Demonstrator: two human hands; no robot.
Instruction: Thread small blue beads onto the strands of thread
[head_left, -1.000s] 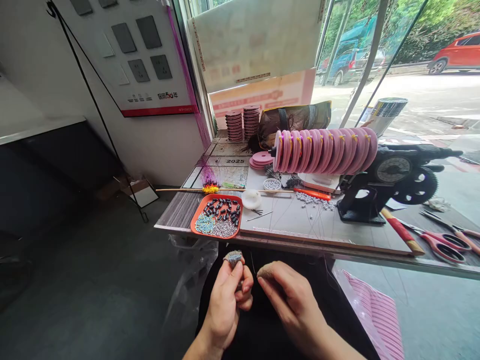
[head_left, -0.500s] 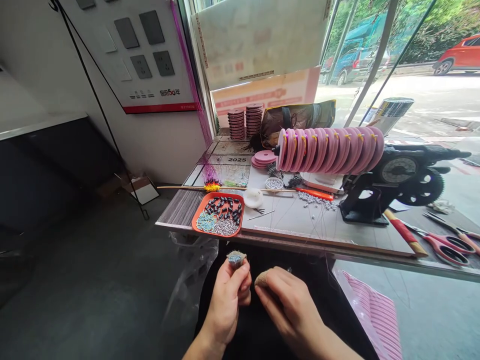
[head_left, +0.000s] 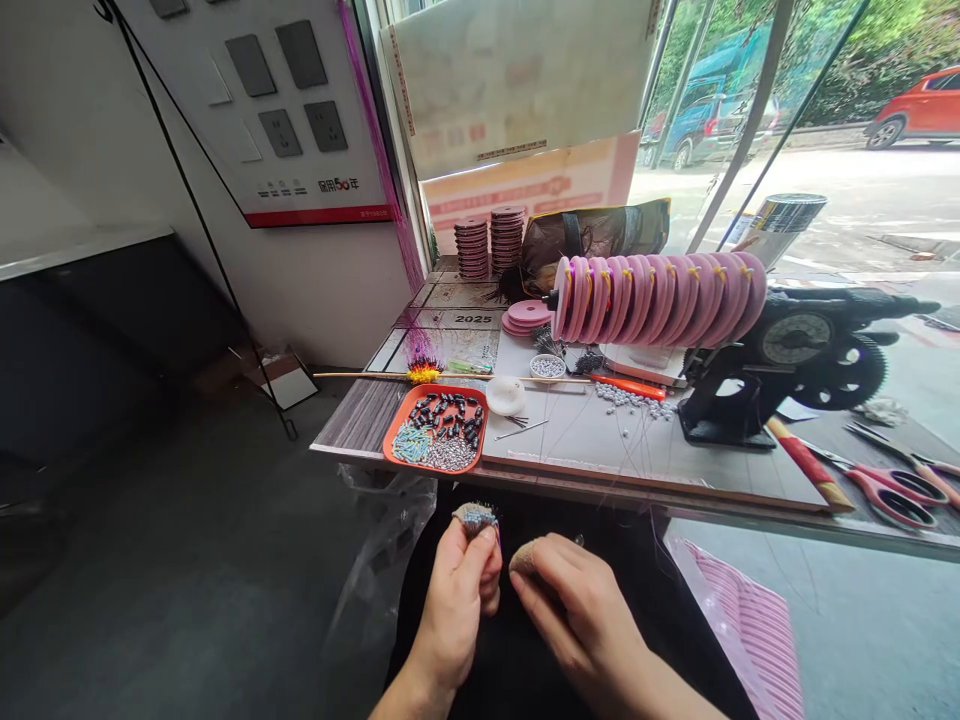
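Observation:
Above my lap, my left hand point(head_left: 457, 600) is closed round a small beige pad point(head_left: 474, 515) with bluish and dark pin-like bits sticking out of its top. The thumb presses on its near side. A little to the right, my right hand point(head_left: 574, 590) pinches a rounded beige piece point(head_left: 523, 558); most of it is hidden by the fingers. The two hands are apart. Just beyond them, at the table's edge, sits an orange tray point(head_left: 388, 440) holding black cylinders, small silvery beads and pale blue-green slim pieces.
A black winder point(head_left: 731, 390) carries a row of pink spools point(head_left: 652, 300). Scissors point(head_left: 892, 490) lie at the right, and a white round lid-like thing point(head_left: 506, 396) is beside the tray. A thin stick point(head_left: 360, 375) juts past the table's left edge. Grey beads point(head_left: 634, 402) are scattered.
My left hand has turned the beige pad slightly, so its bluish side and pins show more toward the right. My right hand has stayed almost still.

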